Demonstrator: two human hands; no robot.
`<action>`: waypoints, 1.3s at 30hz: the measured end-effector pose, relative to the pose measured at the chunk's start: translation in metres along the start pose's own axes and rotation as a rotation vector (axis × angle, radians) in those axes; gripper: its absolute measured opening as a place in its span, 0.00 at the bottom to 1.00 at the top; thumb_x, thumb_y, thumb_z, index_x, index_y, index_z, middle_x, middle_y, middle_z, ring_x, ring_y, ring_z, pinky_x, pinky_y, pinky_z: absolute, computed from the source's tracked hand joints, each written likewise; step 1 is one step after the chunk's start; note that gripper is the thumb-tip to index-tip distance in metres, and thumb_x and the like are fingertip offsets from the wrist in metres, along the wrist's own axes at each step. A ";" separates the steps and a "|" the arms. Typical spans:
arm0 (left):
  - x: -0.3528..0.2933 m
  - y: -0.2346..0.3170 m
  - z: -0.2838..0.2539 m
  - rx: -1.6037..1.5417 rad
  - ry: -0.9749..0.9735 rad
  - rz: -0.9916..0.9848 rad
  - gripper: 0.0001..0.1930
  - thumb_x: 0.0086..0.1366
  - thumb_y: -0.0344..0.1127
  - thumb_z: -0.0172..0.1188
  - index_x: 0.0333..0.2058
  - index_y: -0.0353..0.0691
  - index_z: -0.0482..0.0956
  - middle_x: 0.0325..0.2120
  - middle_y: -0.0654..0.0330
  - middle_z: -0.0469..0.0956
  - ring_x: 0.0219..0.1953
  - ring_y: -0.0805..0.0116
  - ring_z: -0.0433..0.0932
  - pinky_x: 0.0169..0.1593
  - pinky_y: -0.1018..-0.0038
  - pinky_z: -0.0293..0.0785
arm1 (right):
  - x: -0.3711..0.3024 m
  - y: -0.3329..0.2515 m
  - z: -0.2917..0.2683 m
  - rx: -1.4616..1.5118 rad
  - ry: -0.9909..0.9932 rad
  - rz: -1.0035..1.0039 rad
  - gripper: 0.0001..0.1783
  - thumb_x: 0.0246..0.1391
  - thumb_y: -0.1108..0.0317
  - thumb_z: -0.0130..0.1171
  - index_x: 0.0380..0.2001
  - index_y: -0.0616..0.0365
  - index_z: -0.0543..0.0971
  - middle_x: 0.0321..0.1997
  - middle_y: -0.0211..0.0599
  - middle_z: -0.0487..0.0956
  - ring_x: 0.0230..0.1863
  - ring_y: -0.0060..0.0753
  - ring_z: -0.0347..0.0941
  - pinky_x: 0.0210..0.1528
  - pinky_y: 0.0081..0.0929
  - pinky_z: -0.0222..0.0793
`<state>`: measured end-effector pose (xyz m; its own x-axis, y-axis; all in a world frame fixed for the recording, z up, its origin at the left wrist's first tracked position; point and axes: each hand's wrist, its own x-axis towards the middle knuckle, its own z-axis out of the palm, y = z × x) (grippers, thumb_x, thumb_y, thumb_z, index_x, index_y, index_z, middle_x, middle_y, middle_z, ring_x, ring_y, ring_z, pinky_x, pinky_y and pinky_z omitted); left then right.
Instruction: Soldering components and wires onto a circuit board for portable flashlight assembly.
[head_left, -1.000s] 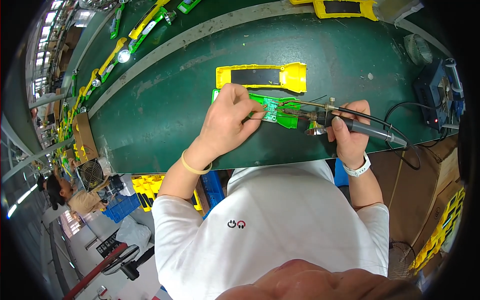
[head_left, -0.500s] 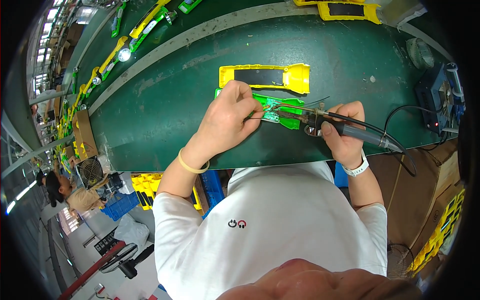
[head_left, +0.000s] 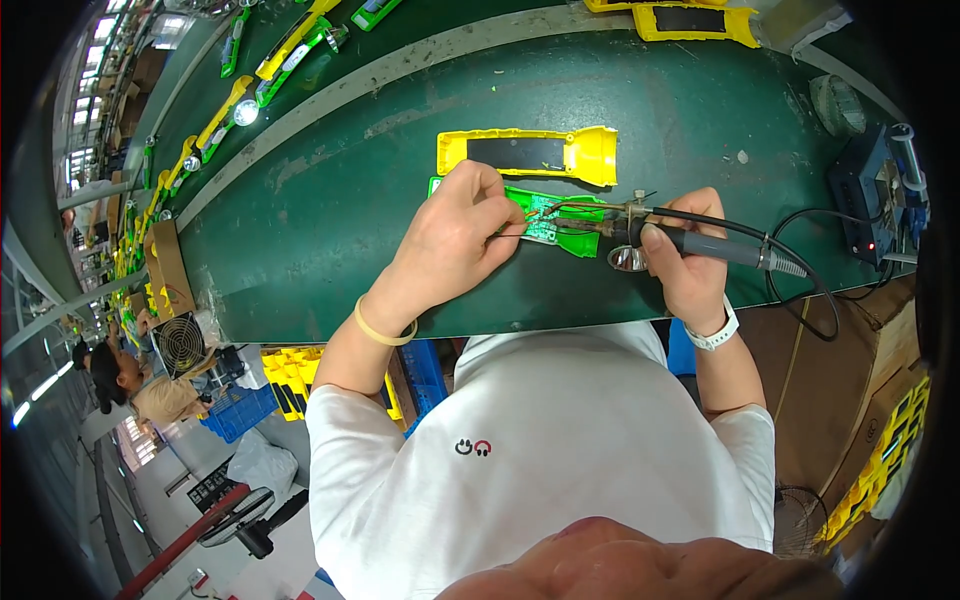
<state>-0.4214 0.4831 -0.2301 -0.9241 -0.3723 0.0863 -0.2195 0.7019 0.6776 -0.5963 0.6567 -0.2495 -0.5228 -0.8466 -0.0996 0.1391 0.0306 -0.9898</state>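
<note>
My left hand (head_left: 455, 235) rests on a green torch half-shell with a circuit board (head_left: 560, 222) and pinches a thin wire against it. My right hand (head_left: 685, 262) grips a soldering iron (head_left: 700, 243) by its dark handle, its tip lying over the board's right part. A yellow torch shell (head_left: 530, 152) lies just beyond the green one on the dark green bench (head_left: 330, 230). A small shiny round part (head_left: 628, 260) sits by my right thumb.
A blue soldering station (head_left: 872, 195) stands at the bench's right end, its cable looping back to the iron. More yellow and green torches (head_left: 270, 65) lie along the far conveyor strip. Yellow parts fill bins (head_left: 290, 378) below the bench. A fan (head_left: 180, 345) and another person (head_left: 130, 385) are at the left.
The view has shifted slightly; both hands stay over the green shell. The iron's tip has edged a little further left over the board.
</note>
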 end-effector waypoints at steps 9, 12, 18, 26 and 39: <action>0.002 0.000 -0.002 -0.006 -0.013 0.003 0.09 0.42 0.24 0.64 0.25 0.40 0.77 0.26 0.59 0.65 0.29 0.66 0.67 0.30 0.74 0.68 | -0.001 0.000 -0.016 0.179 0.079 -0.008 0.15 0.52 0.68 0.57 0.33 0.57 0.60 0.24 0.31 0.70 0.18 0.13 0.61 0.19 0.11 0.58; 0.002 0.001 -0.003 0.010 -0.026 0.010 0.08 0.43 0.25 0.64 0.25 0.40 0.76 0.27 0.59 0.64 0.28 0.65 0.68 0.30 0.74 0.68 | -0.001 0.005 -0.015 0.129 0.042 -0.029 0.16 0.52 0.67 0.58 0.34 0.57 0.61 0.24 0.31 0.69 0.19 0.13 0.62 0.20 0.11 0.59; 0.001 0.004 -0.004 0.010 -0.045 0.000 0.07 0.45 0.25 0.63 0.25 0.38 0.75 0.28 0.58 0.65 0.31 0.63 0.69 0.32 0.72 0.69 | -0.002 0.006 -0.012 0.138 0.026 -0.034 0.15 0.52 0.68 0.57 0.34 0.57 0.61 0.24 0.30 0.68 0.19 0.13 0.61 0.20 0.11 0.58; -0.021 0.023 -0.026 0.452 0.072 -0.118 0.09 0.46 0.34 0.66 0.24 0.39 0.75 0.24 0.58 0.71 0.29 0.62 0.71 0.28 0.73 0.68 | -0.004 0.009 -0.015 0.138 0.038 -0.029 0.15 0.52 0.68 0.57 0.34 0.57 0.61 0.23 0.30 0.68 0.19 0.13 0.60 0.20 0.12 0.57; -0.010 -0.004 0.011 0.028 0.199 0.174 0.07 0.49 0.26 0.62 0.29 0.40 0.78 0.25 0.61 0.74 0.29 0.63 0.74 0.31 0.72 0.71 | -0.008 0.008 -0.016 0.138 0.033 -0.025 0.14 0.52 0.69 0.56 0.34 0.58 0.61 0.24 0.30 0.69 0.19 0.13 0.61 0.20 0.12 0.58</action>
<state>-0.4144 0.4909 -0.2416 -0.8698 -0.3544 0.3433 -0.0738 0.7813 0.6198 -0.6044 0.6727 -0.2585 -0.5545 -0.8283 -0.0802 0.2388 -0.0661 -0.9688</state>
